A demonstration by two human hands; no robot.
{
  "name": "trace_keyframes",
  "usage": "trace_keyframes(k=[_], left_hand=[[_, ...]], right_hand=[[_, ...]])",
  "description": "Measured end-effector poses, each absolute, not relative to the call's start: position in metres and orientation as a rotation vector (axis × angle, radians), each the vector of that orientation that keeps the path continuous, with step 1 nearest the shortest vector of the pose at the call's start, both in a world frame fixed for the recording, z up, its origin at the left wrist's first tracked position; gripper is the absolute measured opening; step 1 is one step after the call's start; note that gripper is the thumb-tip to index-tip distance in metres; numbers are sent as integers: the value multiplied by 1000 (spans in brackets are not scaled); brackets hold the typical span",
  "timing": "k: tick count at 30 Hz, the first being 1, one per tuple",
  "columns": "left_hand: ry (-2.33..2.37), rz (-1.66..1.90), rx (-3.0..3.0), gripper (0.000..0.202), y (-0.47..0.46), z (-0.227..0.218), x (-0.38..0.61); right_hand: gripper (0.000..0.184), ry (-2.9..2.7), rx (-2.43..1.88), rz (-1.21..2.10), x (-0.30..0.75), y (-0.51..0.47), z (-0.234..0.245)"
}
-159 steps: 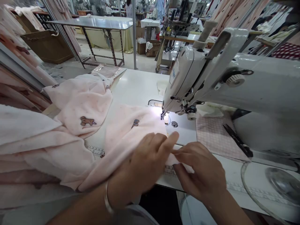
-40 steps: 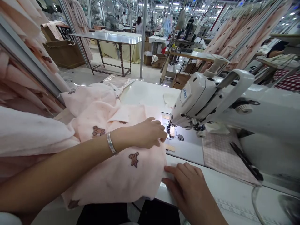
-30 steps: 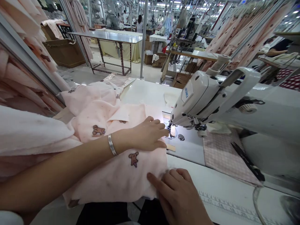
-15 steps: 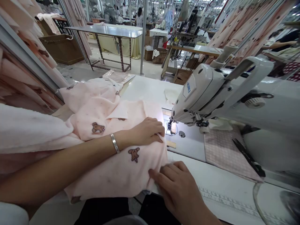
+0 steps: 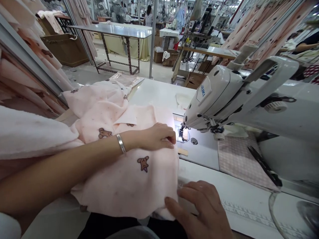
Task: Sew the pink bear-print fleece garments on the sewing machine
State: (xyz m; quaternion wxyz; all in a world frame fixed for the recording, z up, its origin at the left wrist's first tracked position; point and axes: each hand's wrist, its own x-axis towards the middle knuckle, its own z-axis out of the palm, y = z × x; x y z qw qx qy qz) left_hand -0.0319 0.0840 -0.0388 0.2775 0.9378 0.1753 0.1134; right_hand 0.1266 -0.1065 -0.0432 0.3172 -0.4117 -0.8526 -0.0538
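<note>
Pale pink fleece fabric with brown bear prints (image 5: 119, 186) lies over the left of the sewing table and hangs past its front edge. My left hand (image 5: 159, 136), with a silver bracelet at its wrist, rests on it, fingers curled on the right edge of the cloth. Just right of those fingers is the lit needle and presser foot (image 5: 181, 133) of a white JUKI sewing machine (image 5: 211, 89). My right hand (image 5: 203, 205) is low by the cloth's front right corner, thumb and fingers apart, thumb tip at the edge.
Black scissors (image 5: 264, 166) lie on pink checked cloth (image 5: 234, 152) to the right. A printed ruler scale (image 5: 249, 212) runs along the table front. Pink fabric hangs on a rack (image 5: 22, 63) at left. Beyond stand a metal-topped table (image 5: 117, 30) and a cardboard box (image 5: 66, 49).
My right hand has moved down and right, its fingers spreading from the cloth edge. The cloth's front right part lies flatter. My left hand has barely moved.
</note>
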Motion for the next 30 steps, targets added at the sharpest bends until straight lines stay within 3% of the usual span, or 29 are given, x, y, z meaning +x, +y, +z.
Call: trace_keyframes(k=[4, 8, 17, 30], left_hand=[[472, 157, 2589, 21, 87, -26, -24], [467, 10, 2595, 18, 88, -17, -23], [494, 75, 2677, 10, 93, -24, -22], [645, -40, 2724, 19, 73, -11, -15]], right_hand=[[26, -2313, -1050, -50, 130, -106, -52], [24, -2239, -1080, -39, 136, -106, -57], [23, -2222, -1218, -43, 136, -101, -53], [20, -2227, -1260, 40, 135, -103, -55]])
